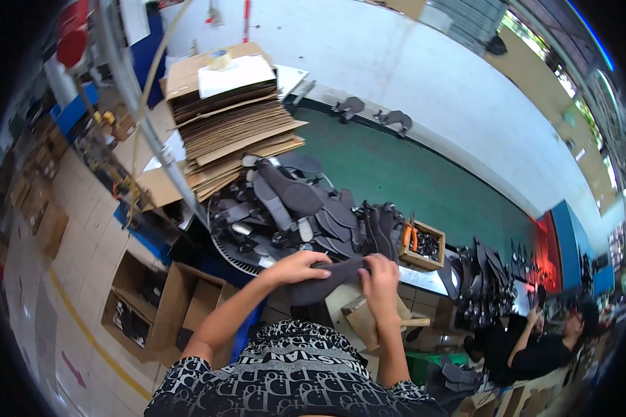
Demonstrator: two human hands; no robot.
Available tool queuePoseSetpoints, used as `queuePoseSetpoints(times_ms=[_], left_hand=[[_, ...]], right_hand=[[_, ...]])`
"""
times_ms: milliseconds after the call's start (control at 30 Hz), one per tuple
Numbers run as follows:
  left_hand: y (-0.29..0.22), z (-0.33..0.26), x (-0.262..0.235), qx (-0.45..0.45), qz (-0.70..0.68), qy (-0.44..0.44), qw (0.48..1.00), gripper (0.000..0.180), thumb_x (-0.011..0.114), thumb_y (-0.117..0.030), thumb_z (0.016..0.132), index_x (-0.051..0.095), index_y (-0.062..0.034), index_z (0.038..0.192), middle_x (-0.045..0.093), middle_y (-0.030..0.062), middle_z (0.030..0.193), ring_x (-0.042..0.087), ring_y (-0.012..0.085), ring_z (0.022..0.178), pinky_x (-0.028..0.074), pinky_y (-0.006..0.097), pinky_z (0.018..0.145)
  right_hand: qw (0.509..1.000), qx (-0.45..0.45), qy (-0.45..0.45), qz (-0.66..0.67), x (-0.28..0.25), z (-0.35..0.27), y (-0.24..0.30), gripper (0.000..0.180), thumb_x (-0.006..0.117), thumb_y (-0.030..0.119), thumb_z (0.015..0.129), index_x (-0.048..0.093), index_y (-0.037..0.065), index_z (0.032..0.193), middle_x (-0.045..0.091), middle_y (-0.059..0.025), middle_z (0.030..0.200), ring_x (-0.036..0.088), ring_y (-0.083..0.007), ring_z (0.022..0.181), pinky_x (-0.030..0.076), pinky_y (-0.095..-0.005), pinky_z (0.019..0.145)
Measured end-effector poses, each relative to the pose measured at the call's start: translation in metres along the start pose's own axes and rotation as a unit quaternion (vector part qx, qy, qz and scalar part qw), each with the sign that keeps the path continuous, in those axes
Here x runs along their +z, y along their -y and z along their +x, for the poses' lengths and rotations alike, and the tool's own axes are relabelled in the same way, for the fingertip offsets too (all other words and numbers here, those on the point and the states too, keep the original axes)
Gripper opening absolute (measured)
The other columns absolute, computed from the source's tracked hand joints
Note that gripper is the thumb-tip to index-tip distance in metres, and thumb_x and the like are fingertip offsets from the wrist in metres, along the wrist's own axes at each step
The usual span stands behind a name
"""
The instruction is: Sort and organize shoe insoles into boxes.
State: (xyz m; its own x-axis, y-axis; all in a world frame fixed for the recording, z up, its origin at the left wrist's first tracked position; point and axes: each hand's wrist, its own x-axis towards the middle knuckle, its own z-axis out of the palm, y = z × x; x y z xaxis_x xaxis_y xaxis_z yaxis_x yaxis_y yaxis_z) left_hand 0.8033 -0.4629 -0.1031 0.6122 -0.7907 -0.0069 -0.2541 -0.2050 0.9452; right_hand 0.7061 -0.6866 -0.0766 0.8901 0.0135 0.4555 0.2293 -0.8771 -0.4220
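Note:
A dark grey shoe sole [314,288] is held up in front of my body, between both hands. My left hand [299,268] grips its left part, with the thumb pointing along the top. At its right end, my right hand [380,276] pinches the edge between thumb and fingers. Just beyond lies a heap of dark grey soles and strapped sandal parts [302,194] in a round, rimmed container [233,263]. More dark pieces stand in a row [382,229] right of the heap. A wooden box [424,263] beside them holds small dark parts and an orange-handled tool [410,238].
Flat cardboard [240,139] is stacked behind the heap, tape on top. Open cartons [191,299] stand at lower left. A wooden handle [416,322] lies right of my hands. A seated co-worker [535,351] works at right near more soles [476,278] and a red-lit machine [567,243].

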Motion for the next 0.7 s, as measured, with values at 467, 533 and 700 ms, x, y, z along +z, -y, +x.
queuePoseSetpoints(times_ms=[467,533,700], left_hand=[[0.027,0.149,0.117,0.105,0.075,-0.243,0.961,0.027,0.058,-0.013,0.087,0.06,-0.0025,0.113,0.053,0.0163,0.121,0.048,0.033,0.116,0.038,0.04,0.099],[0.021,0.112,0.086,0.09,0.061,-0.286,0.952,0.021,0.057,-0.008,0.087,0.062,-0.0027,0.107,0.058,0.0148,0.114,0.055,0.0292,0.107,0.044,0.038,0.092],[0.016,0.01,0.013,-0.085,0.055,-0.454,0.885,0.017,0.054,-0.003,0.089,0.064,-0.0015,0.103,0.065,0.0096,0.095,0.063,0.016,0.089,0.051,0.027,0.077]], right_hand=[[0.925,0.288,-0.083,0.232,0.107,-0.012,-0.251,0.045,0.052,0.006,0.092,0.043,-0.007,0.134,0.049,-0.0222,0.136,0.052,-0.0286,0.122,0.037,-0.0326,0.102],[0.93,0.301,-0.055,0.202,0.107,-0.011,-0.247,0.044,0.053,0.007,0.091,0.046,-0.005,0.133,0.052,-0.0236,0.133,0.052,-0.0313,0.121,0.038,-0.0335,0.101],[0.926,0.344,-0.06,0.14,0.089,0.008,-0.228,0.036,0.056,0.011,0.09,0.054,-0.008,0.121,0.059,-0.0239,0.116,0.058,-0.0376,0.105,0.044,-0.0405,0.092]])
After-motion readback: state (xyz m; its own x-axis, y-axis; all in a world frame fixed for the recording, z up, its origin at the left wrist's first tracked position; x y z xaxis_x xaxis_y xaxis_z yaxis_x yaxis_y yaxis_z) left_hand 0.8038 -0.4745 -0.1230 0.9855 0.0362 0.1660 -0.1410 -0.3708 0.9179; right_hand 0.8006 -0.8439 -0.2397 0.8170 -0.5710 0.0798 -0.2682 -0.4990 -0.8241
